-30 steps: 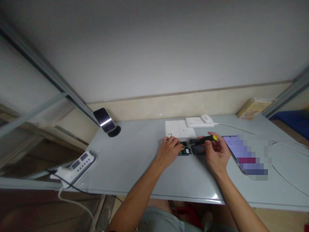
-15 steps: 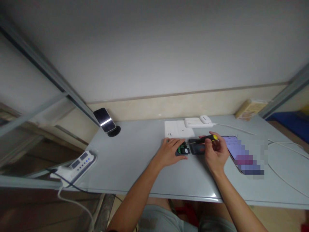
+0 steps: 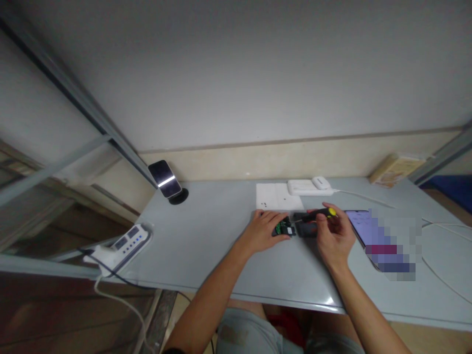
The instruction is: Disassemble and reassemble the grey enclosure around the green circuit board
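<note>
Head view: my left hand [image 3: 266, 230] pins a small green circuit board [image 3: 283, 229] flat on the grey table [image 3: 206, 246], while my right hand [image 3: 334, 234] is closed around a black screwdriver with a yellow cap [image 3: 317, 214], its tip aimed toward the board. The dark case half [image 3: 305, 229] lies just beside the board, so I judge the opening done; whether any screws are left is too small to tell.

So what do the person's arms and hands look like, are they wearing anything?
Both arms are bare right up to the bottom of the picture: no sleeves show. The left hand and right hand have no gloves, and no rings or watch can be seen.
</note>
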Motion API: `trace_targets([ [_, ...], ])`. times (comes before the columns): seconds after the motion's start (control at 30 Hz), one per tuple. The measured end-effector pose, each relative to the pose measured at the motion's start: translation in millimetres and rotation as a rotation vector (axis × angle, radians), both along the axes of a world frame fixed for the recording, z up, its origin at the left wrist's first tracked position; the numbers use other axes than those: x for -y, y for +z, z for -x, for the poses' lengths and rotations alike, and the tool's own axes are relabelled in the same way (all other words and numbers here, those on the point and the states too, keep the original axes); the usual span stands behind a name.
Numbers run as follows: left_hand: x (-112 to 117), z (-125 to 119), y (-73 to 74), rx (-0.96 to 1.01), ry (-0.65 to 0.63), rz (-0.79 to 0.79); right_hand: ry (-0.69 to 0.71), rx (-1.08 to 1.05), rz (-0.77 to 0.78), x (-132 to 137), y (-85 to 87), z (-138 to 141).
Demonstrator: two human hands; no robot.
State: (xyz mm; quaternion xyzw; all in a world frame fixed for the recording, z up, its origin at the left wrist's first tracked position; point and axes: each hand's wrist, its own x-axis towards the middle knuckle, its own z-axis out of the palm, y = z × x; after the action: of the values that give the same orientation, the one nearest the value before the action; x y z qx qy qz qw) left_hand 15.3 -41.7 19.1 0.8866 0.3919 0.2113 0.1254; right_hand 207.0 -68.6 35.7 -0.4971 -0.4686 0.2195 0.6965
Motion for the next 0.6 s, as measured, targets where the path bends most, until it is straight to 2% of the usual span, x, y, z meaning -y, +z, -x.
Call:
trace_targets([
  [0.2,0.7,-0.6,1.2,0.012,-0.006,0.036,0.015,-0.010,0.021,-1.3,-1.3,-0.8],
  [0.43,1.5,-0.4,1.8,0.040,-0.004,0.007,0.003,-0.045,0.026,-0.5,1.9,-1.2],
  [0.6,2.1,-2.1,2.6,0.066,0.059,-0.028,-0.052,-0.098,0.064,-1.4,4.5,-3.7],
])
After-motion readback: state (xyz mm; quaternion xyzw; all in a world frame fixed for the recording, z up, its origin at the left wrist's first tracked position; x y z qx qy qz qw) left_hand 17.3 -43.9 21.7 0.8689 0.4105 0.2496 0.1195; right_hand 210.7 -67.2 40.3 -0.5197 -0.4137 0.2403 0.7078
